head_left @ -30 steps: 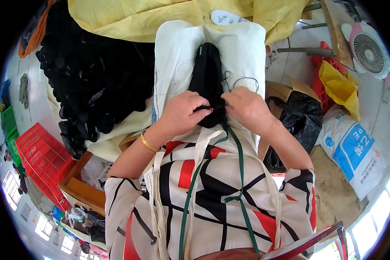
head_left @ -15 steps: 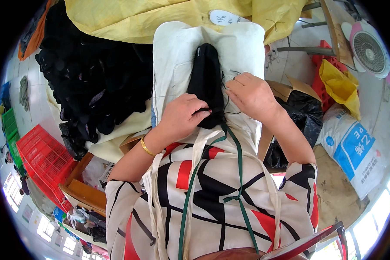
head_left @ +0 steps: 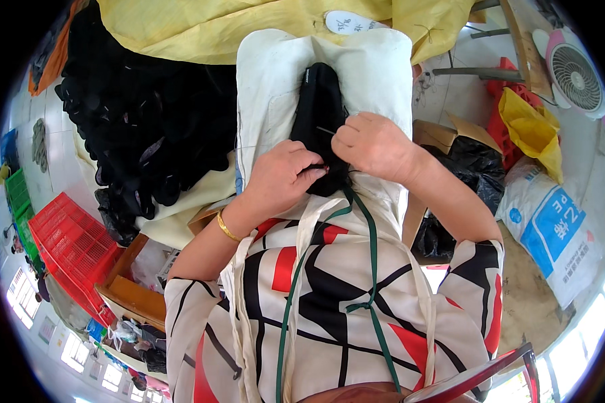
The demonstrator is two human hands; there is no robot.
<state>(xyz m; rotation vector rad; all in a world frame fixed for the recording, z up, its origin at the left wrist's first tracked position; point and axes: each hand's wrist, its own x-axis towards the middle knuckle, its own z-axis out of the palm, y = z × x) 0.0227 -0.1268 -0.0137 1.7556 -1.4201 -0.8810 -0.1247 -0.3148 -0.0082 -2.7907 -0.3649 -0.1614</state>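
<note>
In the middle of the frame, a long black fabric piece point(head_left: 319, 94) lay lengthwise on a white cloth point(head_left: 376, 67), its narrower end toward the top. The left hand point(head_left: 286, 171) was closed, thumb and fingers pinching the edge of the piece near its lower end. The right hand point(head_left: 376, 148), also closed, gripped a thin needle-like tool point(head_left: 325, 129) whose tip pointed left over the black fabric; whether it touched the fabric could not be told.

Work on this piece looked under way rather than finished, since both hands were engaged at it. Any stitches already made were lost in black on black, so how much was done or left there could not be judged. A large heap of black pieces point(head_left: 161, 101) filled the upper left; which of those were finished did not show.
</note>
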